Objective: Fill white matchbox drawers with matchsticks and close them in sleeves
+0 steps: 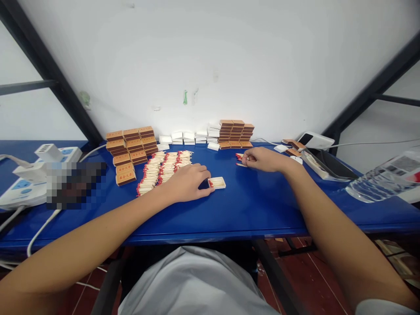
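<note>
A small white matchbox tray (218, 183) with red-tipped matches in it lies on the blue table. My left hand (190, 181) rests on the table with thumb and fingers closed about the tray's left end. Further right, my right hand (260, 158) pinches at a few matches (240, 156), their red heads pointing left. One match (242, 165) lies just below the fingertips. How many matches the fingers hold is hidden. Left of and behind my left hand spreads a large pile of loose matches (164, 168) in rows.
Brown matchboxes are stacked at the left (131, 146) and back centre (235, 133), with white trays (188, 136) between. A power strip (24, 188) and cables lie left. At right are a white device (315, 140), a black-lined box (328, 166) and a plastic bottle (383, 177).
</note>
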Tool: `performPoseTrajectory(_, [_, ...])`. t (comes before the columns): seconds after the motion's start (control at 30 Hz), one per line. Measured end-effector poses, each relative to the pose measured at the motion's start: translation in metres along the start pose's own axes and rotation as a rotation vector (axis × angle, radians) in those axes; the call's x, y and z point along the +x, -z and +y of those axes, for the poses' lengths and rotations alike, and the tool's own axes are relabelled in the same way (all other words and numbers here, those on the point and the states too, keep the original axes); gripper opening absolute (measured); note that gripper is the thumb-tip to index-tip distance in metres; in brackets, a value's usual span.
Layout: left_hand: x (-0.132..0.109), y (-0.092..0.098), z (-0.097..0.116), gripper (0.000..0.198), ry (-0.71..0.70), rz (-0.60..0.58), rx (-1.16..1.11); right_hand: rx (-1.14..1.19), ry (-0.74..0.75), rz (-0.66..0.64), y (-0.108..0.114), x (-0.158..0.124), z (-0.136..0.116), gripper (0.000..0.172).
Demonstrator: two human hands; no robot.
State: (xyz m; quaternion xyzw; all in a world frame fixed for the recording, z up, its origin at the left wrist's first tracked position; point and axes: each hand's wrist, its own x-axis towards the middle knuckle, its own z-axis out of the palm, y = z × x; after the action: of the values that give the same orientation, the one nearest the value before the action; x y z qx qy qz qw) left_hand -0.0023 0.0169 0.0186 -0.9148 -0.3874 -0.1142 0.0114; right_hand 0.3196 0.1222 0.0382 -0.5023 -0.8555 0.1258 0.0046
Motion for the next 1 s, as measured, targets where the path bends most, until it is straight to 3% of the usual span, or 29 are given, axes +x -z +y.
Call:
performPoseTrajectory(0.13, [0.000,-0.001,0.000,0.027,0.007,-0.006,0.001,0.028,0.027,0.012,-0.001,0.000,-0.002,0.037])
performPoseTrajectory(0.37, [0.000,0.001,0.001,0.027,0.015,-0.017,0.007,0.021,0.009,-0.017,-0.003,0.002,-0.004,0.026])
performPoseTrajectory(0.57, [0.000,0.000,0.001,0.027,0.007,0.004,0.004,0.254,0.190,0.049,0.001,-0.014,-0.052,0.042])
performPoseTrajectory(0.7, [0.001,-0.003,0.000,0.028,-0.008,0.030,0.002,0.362,0.290,-0.052,-0.005,-0.018,-0.085,0.034])
performPoseTrajectory(1.0, [0.001,-0.001,0.000,0.028,-0.003,0.021,0.021,0.293,0.324,-0.080,-0.020,-0.017,-0.093,0.018])
